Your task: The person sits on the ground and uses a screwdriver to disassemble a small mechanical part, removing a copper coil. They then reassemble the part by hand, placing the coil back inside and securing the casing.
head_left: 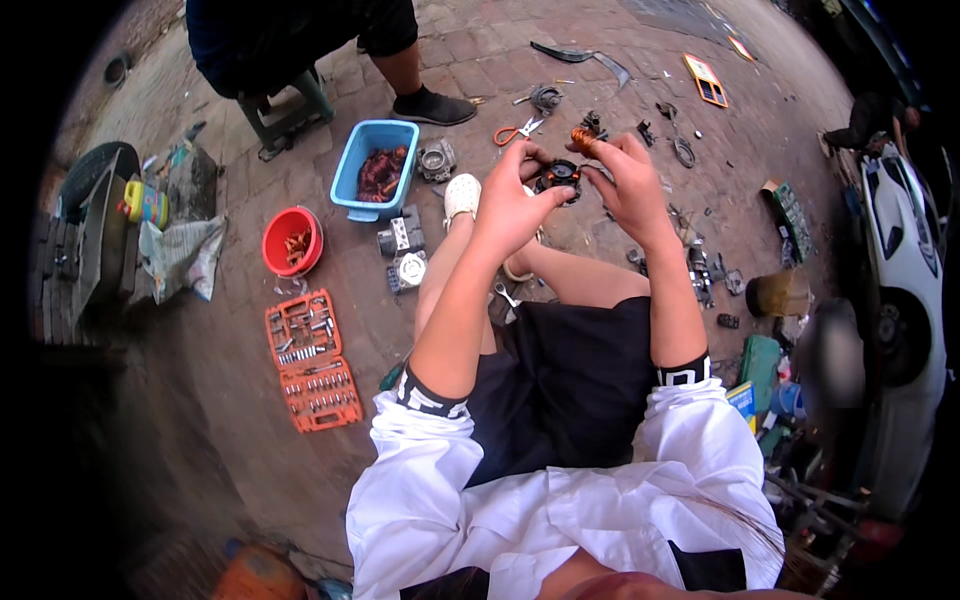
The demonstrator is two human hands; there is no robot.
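Observation:
My left hand (512, 200) is closed round a small black round part with copper-coloured windings (560, 178), which looks like a motor part. It is held up in front of my knees. My right hand (630, 188) is beside it, thumb and fingers bent toward the part's right side. A bundle of orange copper wire (584, 139) sticks out at the right hand's upper fingers and appears gripped there. Exactly where the right thumb touches the part is too small to tell. Orange-handled scissors (518, 131) lie on the ground just beyond my left hand.
A blue basin (343, 196) and a red bucket (270, 240) of copper scraps stand left. Nearer lies an orange socket set (320, 362). Metal parts (405, 235) lie near my feet. A person on a stool (290, 118) sits ahead; a white car (903, 240) is right, another person beyond it.

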